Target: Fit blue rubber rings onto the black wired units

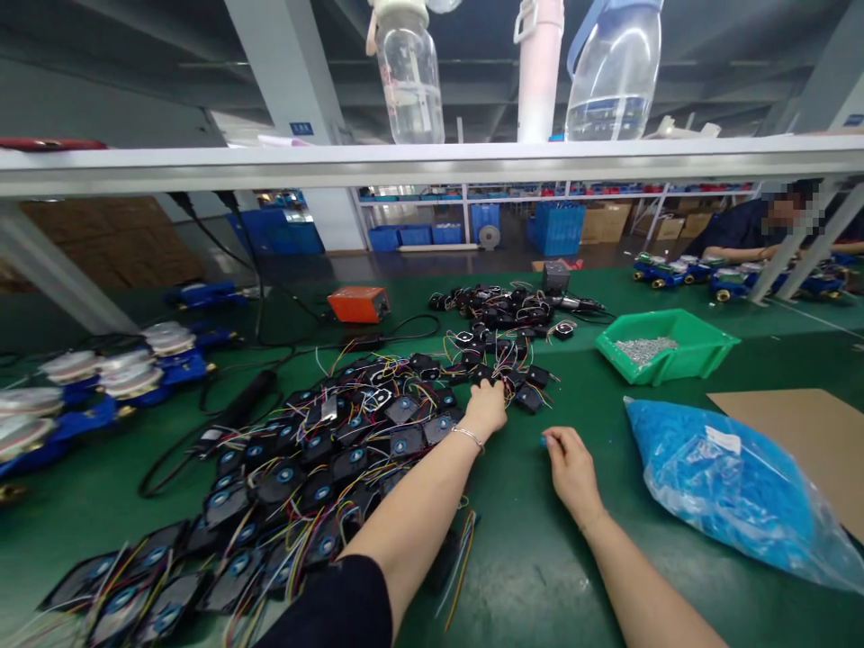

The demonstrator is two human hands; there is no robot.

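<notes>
My left hand (487, 407), with a bracelet at the wrist, reaches to the far part of a spread of black housings with coloured wires. Its fingers are closed on a small black wired housing (481, 372), which they partly cover. More black housings (531, 398) lie just right of these fingers. Nearer to me, many flat black housings (351, 461) with blue round centres lie in a heap under my left forearm. My right hand (572, 468) is low over the green table, thumb and fingers pinching a small blue piece (544, 441).
A green bin (668, 346) of small metal parts and a clear bag of blue pieces (729, 486) are at right, beside cardboard (803, 441). Blue meter bodies (128, 378) stand left, near an orange box (359, 304). Bottles stand on the overhead shelf (432, 162). A person sits far right.
</notes>
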